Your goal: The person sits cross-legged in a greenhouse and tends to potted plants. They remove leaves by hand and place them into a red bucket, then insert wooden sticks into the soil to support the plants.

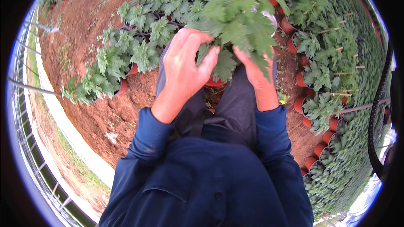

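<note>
A tall leafy green plant (pixel 240 15), blurred at its top, rises in front of me between my knees. Below its lower leaves shows the rim of a reddish pot (pixel 215 82). My left hand (pixel 186 60) is at the plant's left side, thumb and index finger curled towards its lower stem with a small gap between their tips. Whether they pinch a leaf or stalk is unclear. On the other side, my right hand (pixel 255 72) reaches in under the foliage; leaves cover most of its fingers, so its grip is hidden.
Potted leafy plants (pixel 142 47) stand close together ahead and to the left. Along the right runs a dense bed of plants (pixel 350 69), edged by red-brown pots (pixel 301 78). Bare reddish soil (pixel 94 116) lies at left, bordered by a white strip (pixel 63 113). A black cable (pixel 374 110) hangs at far right.
</note>
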A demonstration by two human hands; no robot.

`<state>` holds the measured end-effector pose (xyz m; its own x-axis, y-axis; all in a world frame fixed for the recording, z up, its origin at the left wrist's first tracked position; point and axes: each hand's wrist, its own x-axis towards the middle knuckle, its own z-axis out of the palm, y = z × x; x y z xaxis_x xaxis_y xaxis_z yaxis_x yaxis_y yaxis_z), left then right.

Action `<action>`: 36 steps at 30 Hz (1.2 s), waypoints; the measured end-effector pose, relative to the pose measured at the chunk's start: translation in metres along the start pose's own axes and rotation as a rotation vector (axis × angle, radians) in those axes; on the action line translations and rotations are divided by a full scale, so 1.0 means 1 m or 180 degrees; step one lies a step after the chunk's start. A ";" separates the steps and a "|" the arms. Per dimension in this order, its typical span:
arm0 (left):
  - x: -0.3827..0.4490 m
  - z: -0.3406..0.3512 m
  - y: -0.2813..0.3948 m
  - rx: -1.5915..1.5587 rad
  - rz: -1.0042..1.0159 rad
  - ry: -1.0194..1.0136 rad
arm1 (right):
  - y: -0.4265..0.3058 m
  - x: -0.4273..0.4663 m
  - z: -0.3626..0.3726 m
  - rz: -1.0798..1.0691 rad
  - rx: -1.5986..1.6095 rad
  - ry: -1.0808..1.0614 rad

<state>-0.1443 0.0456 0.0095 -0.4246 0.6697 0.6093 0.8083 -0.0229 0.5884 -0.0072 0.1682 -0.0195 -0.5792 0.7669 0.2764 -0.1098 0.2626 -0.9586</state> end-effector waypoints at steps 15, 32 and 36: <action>0.043 -0.008 0.028 0.0769 -0.0173 0.0092 | -0.006 -0.005 0.038 -0.1253 -0.0378 -0.0246; 0.067 -0.016 0.016 -0.1795 -0.1856 0.0031 | -0.034 -0.019 -0.013 -0.0755 -0.0111 0.0180; 0.069 -0.007 0.021 -0.1981 -0.1639 -0.0020 | -0.041 -0.006 0.004 -0.1060 -0.0506 0.0262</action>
<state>-0.1597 0.0860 0.0672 -0.6781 0.7128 0.1791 0.1357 -0.1181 0.9837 -0.0024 0.1509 0.0182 -0.4652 0.6671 0.5819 -0.1507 0.5881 -0.7946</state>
